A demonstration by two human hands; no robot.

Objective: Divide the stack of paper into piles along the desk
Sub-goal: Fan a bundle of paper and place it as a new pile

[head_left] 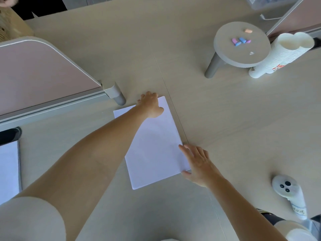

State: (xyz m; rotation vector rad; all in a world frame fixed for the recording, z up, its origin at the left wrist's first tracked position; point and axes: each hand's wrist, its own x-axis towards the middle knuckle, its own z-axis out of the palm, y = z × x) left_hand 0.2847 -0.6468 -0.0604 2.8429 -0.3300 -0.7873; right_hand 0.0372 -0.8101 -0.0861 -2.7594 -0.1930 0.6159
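Stack of paper (152,145) lies flat on the desk (225,110), centre of view, straight ahead of the person, both arms reaching onto it. Long axis runs away from the person, tilted a bit left at the far end; the right long edge sits just beside the desk seam (166,86). A second white sheet or pile (8,169) shows at the left edge of view, well apart from the stack; cannot tell how thick.

Left hand (150,105) is on the far short edge, palm down, fingers curled over the far-left corner, thumb resting on top of the sheet. Looks like pressing or gripping that edge; whether it pinches any sheets cannot be told. Right hand (196,162) is at the near-right corner, fingers spread and flat against the right long edge, thumb tucked at the near edge, no clear pinch yet.

Judgement: the right hand is nearer and best placed to lift a portion off the long edge while the left steadies the far end.

Smaller stuff, all well apart: round stool (241,44) with chalk bits (240,41), paper cup stacks (283,54), white controller (286,188).
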